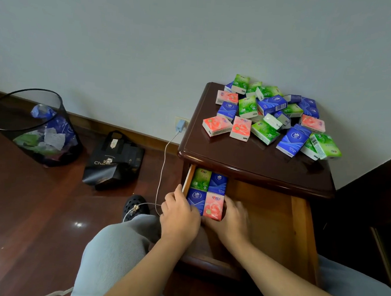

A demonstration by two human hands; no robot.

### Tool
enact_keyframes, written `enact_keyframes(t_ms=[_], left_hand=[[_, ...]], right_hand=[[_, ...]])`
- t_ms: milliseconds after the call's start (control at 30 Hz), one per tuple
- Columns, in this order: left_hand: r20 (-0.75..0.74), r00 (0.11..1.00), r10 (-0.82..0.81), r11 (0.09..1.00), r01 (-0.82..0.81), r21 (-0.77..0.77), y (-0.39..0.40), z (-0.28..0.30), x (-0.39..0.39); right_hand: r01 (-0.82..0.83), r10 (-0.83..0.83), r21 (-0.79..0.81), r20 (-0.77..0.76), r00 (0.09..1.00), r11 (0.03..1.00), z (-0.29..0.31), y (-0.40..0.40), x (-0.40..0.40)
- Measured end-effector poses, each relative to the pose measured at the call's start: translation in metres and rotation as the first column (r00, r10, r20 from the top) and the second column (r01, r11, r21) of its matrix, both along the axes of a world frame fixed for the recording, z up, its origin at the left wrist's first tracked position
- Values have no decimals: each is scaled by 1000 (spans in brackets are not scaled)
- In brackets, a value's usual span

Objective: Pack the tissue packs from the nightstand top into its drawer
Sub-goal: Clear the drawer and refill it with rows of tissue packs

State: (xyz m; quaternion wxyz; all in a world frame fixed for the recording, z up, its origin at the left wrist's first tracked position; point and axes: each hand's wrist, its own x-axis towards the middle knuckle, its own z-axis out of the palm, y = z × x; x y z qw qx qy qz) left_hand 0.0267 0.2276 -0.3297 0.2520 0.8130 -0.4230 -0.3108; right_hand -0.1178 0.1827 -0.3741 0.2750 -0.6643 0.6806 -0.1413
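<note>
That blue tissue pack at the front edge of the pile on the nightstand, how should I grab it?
Pinch the blue tissue pack across its two long side edges, coming from above. It lies nearly flat, face up, with bare nightstand top in front, though green packs crowd its right side.

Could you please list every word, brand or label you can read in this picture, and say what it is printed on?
"Cha": pale lettering on the black bag on the floor; the rest is hidden by a fold.
"Vinda": white logo on the blue tissue pack on the nightstand top, just legible.
Red logos on the pink pack and green pack: too small to read.
Barcodes: unreadable.
</note>
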Motion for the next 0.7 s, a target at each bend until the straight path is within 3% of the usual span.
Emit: enact_keyframes(t_ms=[200, 700], left_hand=[[115, 993, -30, 997, 39, -70, -7, -6, -7], [182, 982, -52, 997, 62, -48, -7, -8, -8]], right_hand=[[73, -80, -100, -67, 995, 992, -11, -26, 5], [197, -202, -80, -61, 977, 977, -5, -60, 17]])
